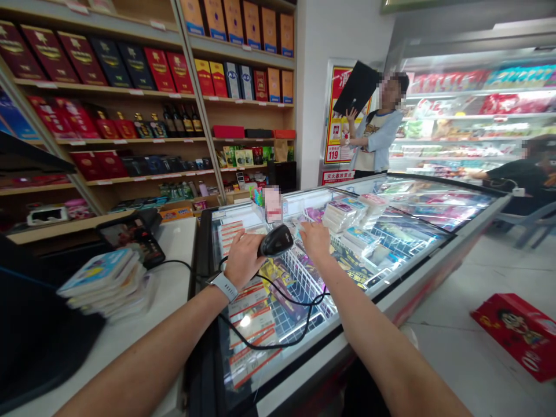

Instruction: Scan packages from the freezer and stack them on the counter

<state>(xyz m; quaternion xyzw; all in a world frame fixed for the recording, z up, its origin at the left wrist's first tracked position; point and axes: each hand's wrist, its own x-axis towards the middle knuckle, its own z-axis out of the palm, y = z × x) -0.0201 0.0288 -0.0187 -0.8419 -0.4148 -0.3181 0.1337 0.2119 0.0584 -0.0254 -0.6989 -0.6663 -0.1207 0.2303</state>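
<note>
Two hands are over a glass-topped freezer (391, 298): the left hand (243, 255) wraps around a black scanner (277, 241); the right hand (316, 240) curls nearby, whether pinching anything I cannot tell. The scanner's cable (271, 348) loops across the glass. Wrapped packs (341, 215) sit beyond; another stack (104, 284) and a phone (132, 237) crowd the counter (179, 237). Behind, a person (377, 142) raises a black panel (358, 87).

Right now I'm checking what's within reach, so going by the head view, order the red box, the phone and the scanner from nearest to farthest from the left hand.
1. Scanner: held in the left hand.
2. Phone: on the counter, to the left.
3. Red box: farthest, on the floor at far right.
</note>
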